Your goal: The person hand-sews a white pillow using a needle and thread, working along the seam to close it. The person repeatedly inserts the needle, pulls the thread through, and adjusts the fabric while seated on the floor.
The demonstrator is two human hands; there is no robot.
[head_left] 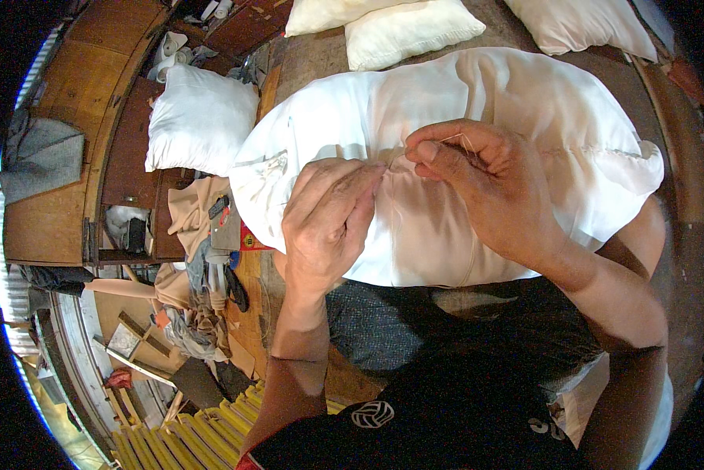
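Observation:
A large, stuffed white cushion [434,243] lies across my lap, its satiny cover wrinkled. A seam crosses it, and its right end is gathered. My left hand [328,211] rests on the cushion with its fingers pinched on the white cover near the middle. Just to the right, my right hand [493,184] is raised over the cover, thumb and forefinger closed together. A thin pale thread [463,139] loops by the right fingers. Between the two hands runs a fine line; whether it is a needle or thread I cannot tell.
White pillows [411,33] lie on the floor beyond, with another pillow [575,23] at far right. One more white pillow [202,117] leans by the wooden cabinet [125,133] at left. Cloth scraps [199,211] and a dark sandal [236,290] lie below it. Yellow slats [187,435] are near lower left.

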